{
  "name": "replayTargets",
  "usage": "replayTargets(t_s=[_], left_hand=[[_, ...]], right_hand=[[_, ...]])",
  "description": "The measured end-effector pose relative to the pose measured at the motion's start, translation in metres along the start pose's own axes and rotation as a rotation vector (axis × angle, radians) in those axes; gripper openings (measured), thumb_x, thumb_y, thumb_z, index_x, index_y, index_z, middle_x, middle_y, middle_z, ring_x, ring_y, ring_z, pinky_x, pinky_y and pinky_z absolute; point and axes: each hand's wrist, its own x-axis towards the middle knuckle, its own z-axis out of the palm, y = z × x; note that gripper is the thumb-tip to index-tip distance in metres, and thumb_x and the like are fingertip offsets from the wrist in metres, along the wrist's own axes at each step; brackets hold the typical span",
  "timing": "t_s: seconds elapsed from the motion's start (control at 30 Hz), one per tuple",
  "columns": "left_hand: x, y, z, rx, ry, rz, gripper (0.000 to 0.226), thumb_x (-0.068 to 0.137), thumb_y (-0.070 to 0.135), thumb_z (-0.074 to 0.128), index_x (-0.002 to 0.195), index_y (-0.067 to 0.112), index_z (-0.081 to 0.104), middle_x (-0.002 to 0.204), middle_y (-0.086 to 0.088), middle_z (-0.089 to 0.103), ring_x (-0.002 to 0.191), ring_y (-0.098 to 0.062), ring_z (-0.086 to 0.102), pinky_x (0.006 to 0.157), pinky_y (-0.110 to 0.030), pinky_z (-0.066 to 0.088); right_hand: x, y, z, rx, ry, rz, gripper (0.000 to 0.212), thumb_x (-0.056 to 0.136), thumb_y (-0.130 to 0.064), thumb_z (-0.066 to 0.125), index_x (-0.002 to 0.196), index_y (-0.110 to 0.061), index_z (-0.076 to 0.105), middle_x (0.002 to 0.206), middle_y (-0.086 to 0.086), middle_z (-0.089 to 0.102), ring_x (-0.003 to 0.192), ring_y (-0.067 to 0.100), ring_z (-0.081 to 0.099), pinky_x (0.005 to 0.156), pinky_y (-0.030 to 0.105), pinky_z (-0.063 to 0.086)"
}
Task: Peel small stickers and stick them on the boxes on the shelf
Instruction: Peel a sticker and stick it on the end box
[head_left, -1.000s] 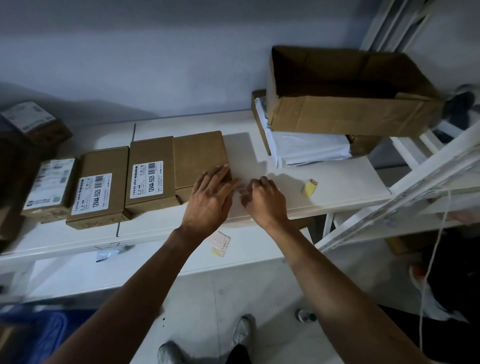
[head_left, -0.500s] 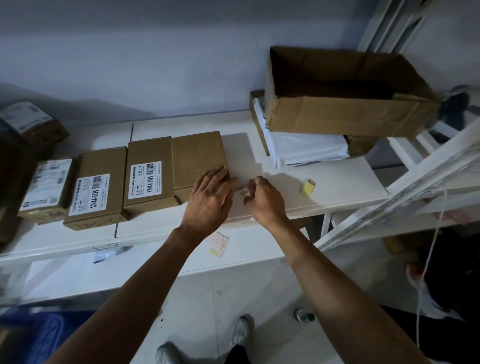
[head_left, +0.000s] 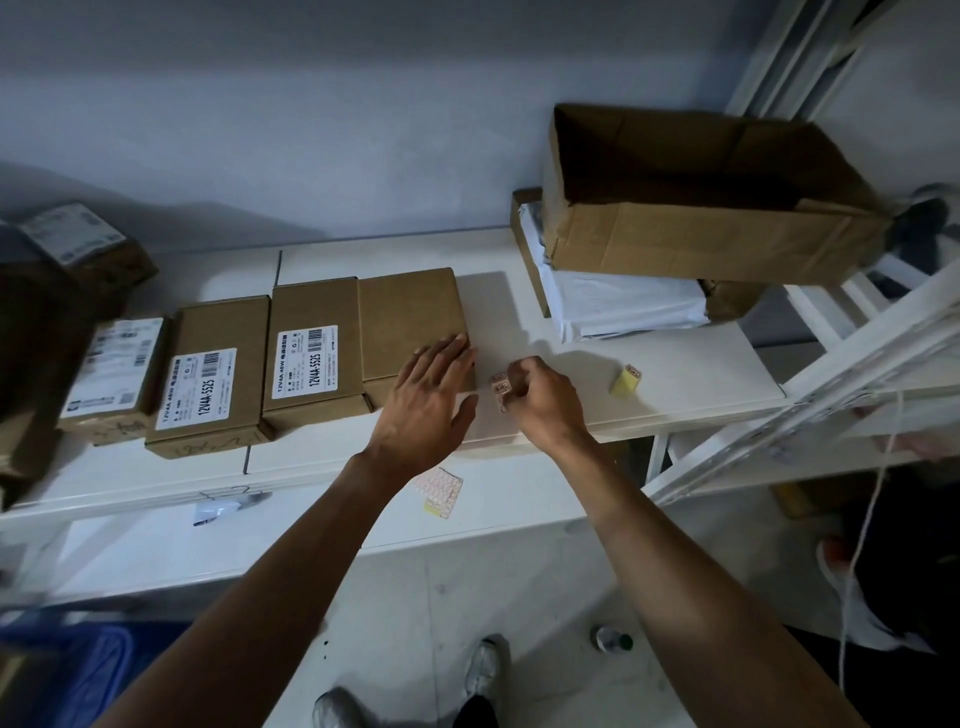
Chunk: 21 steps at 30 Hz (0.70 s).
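Note:
Brown boxes lie in a row on the white shelf (head_left: 675, 358). The rightmost plain box (head_left: 410, 317) has no label; my left hand (head_left: 426, 400) rests flat on its near right corner, fingers spread. Beside it is a labelled box (head_left: 311, 353), then another labelled box (head_left: 208, 374). My right hand (head_left: 540, 400) is just right of the plain box, pinching a small sticker strip (head_left: 500, 387) between thumb and fingers above the shelf. A sticker sheet (head_left: 439, 491) lies on the lower shelf below my left wrist.
A small yellow sticker piece (head_left: 626, 380) lies on the shelf to the right. A large open carton (head_left: 701, 208) sits on white bags (head_left: 618, 301) at the back right. White rack bars (head_left: 831, 374) slant at the right. More boxes (head_left: 109, 374) stand at the left.
My right hand has drawn slightly right, away from the left hand, and the sticker strip now shows clearly between its fingers. The left hand stays on the plain box.

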Motion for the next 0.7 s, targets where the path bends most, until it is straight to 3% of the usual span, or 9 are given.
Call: replayTargets(t_s=[0.17, 0.27, 0.47, 0.57, 0.7], left_hand=[[0.004, -0.001, -0.001, -0.043, 0.023, -0.006, 0.056, 0.097, 0.033, 0.051, 0.147, 0.010, 0.042, 0.154, -0.011, 0.042, 0.146, -0.024, 0.034, 0.120, -0.044, 0.026], [0.007, 0.000, 0.000, -0.102, 0.089, -0.011, 0.047, 0.095, 0.030, 0.054, 0.137, 0.008, 0.053, 0.147, -0.011, 0.051, 0.141, -0.026, 0.041, 0.115, -0.046, 0.036], [0.018, 0.011, -0.009, -0.271, 0.272, -0.127, 0.024, 0.089, 0.027, 0.060, 0.099, 0.011, 0.075, 0.104, -0.006, 0.072, 0.088, -0.026, 0.066, 0.077, -0.035, 0.055], [0.026, 0.020, -0.019, -0.439, 0.225, -0.273, 0.019, 0.090, 0.027, 0.067, 0.099, 0.014, 0.076, 0.092, -0.003, 0.075, 0.074, -0.018, 0.070, 0.069, -0.022, 0.051], [0.032, 0.019, -0.029, -0.921, 0.023, -0.562, 0.010, 0.092, 0.022, 0.069, 0.095, 0.016, 0.075, 0.077, 0.002, 0.074, 0.064, -0.008, 0.067, 0.064, -0.021, 0.052]], right_hand=[[0.003, 0.003, -0.005, 0.176, 0.034, 0.052, 0.035, 0.082, -0.012, 0.075, 0.116, -0.017, 0.069, 0.109, 0.003, 0.077, 0.105, 0.023, 0.070, 0.096, 0.038, 0.054], [0.003, 0.004, -0.010, 0.275, 0.053, 0.072, 0.032, 0.083, -0.013, 0.076, 0.114, -0.017, 0.069, 0.103, -0.001, 0.076, 0.100, 0.018, 0.070, 0.095, 0.035, 0.054], [0.003, -0.010, -0.018, 0.499, 0.086, 0.041, 0.033, 0.082, -0.004, 0.070, 0.113, -0.014, 0.069, 0.088, 0.000, 0.068, 0.088, 0.018, 0.067, 0.085, 0.029, 0.053], [0.004, -0.023, -0.018, 0.549, 0.093, -0.008, 0.032, 0.079, -0.005, 0.072, 0.108, -0.017, 0.070, 0.083, -0.003, 0.064, 0.084, 0.017, 0.066, 0.086, 0.032, 0.053], [0.004, -0.037, -0.017, 0.563, 0.083, -0.075, 0.029, 0.081, -0.006, 0.072, 0.108, -0.017, 0.070, 0.081, -0.003, 0.061, 0.080, 0.014, 0.062, 0.081, 0.029, 0.050]])
